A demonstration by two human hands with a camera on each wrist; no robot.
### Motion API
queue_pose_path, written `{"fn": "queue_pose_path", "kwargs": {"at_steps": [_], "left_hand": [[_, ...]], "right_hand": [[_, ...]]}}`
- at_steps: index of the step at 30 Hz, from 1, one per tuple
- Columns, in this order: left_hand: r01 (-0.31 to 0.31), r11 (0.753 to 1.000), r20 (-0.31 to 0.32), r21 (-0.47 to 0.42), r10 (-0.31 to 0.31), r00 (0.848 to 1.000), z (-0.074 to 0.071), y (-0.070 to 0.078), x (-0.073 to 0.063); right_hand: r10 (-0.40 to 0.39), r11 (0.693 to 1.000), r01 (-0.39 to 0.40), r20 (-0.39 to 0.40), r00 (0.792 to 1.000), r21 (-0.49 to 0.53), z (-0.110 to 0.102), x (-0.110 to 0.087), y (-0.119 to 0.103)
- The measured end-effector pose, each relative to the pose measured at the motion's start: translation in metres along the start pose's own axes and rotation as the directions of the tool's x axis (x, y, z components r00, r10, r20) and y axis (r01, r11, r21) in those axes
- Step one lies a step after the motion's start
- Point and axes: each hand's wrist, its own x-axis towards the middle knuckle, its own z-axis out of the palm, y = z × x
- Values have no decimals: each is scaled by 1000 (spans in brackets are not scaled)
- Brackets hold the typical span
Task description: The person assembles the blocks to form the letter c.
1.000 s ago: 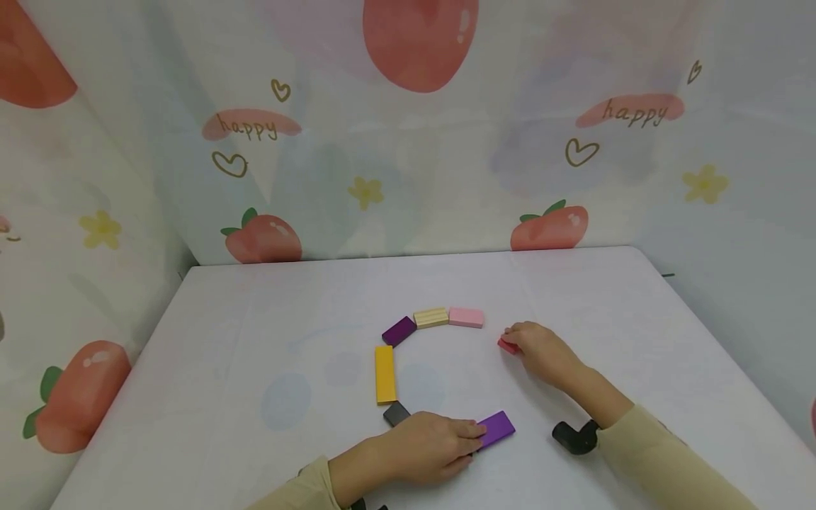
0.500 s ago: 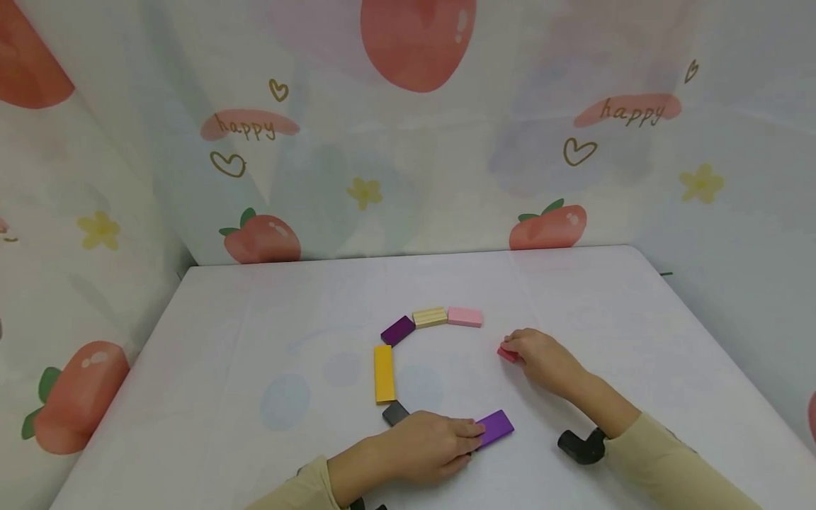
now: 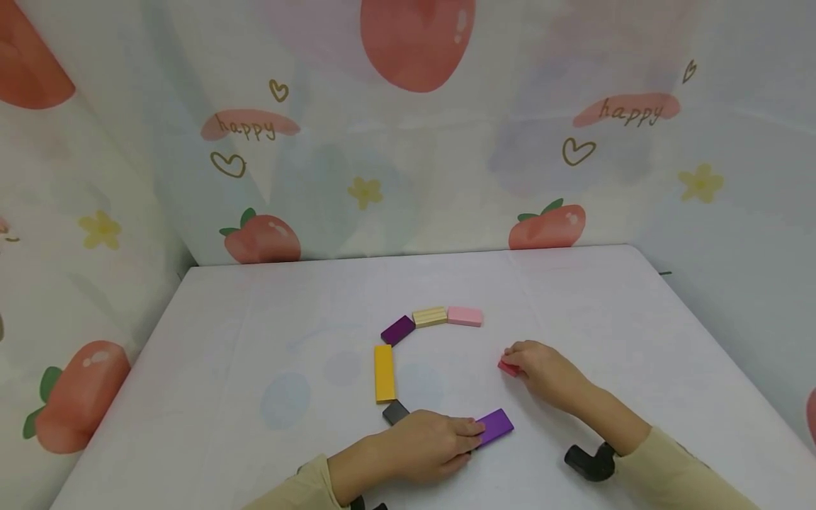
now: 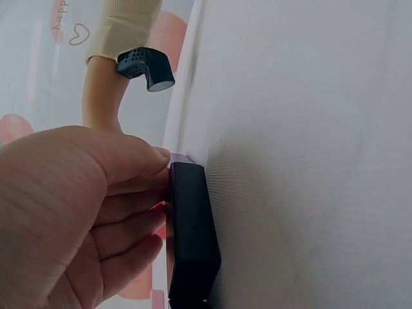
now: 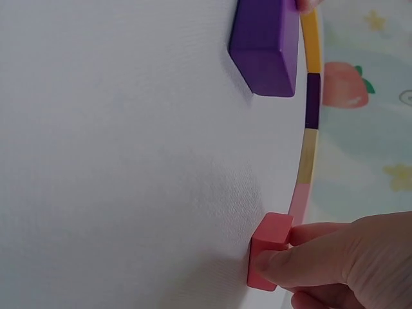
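Observation:
My right hand [image 3: 547, 372] pinches a small red block [image 5: 265, 251] between thumb and fingers, right at the table surface. My left hand [image 3: 427, 445] rests over the front of a curved row of blocks, fingertips on the near end of a purple block [image 3: 496, 428]. In the left wrist view, a black block [image 4: 192, 232] sits under its fingertips, mostly hidden by the hand from above. A dark grey block [image 3: 395, 412] shows behind the left hand. The curve continues with a yellow block [image 3: 384, 374], a dark purple block [image 3: 398, 330], a wooden block [image 3: 430, 316] and a pink block [image 3: 465, 316].
The blocks lie on a white cloth-covered table [image 3: 274, 319]. A printed fabric backdrop [image 3: 408, 156] rises behind the table's far edge. A black wrist-worn device [image 3: 591, 462] sticks out at the right sleeve.
My right hand has slid the red block toward me, away from the pink block. The left hand and the other blocks stay in place.

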Motion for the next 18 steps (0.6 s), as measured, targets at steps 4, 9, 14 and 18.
{"fn": "queue_pose_path", "kwargs": {"at_steps": [4, 9, 14, 18], "left_hand": [[-7, 1000, -7, 13, 7, 1000, 0, -1, 0], [-10, 1000, -13, 19, 11, 1000, 0, -1, 0], [-9, 1000, -15, 13, 10, 1000, 0, -1, 0], [-15, 999, -19, 30, 16, 1000, 0, 0, 0]], "right_hand": [[-9, 1000, 9, -4, 1000, -1, 1, -4, -3], [-17, 1000, 17, -21, 1000, -1, 2, -9, -5], [-27, 1000, 28, -39, 999, 10, 2, -12, -8], [-31, 999, 32, -40, 999, 20, 1, -16, -12]]}}
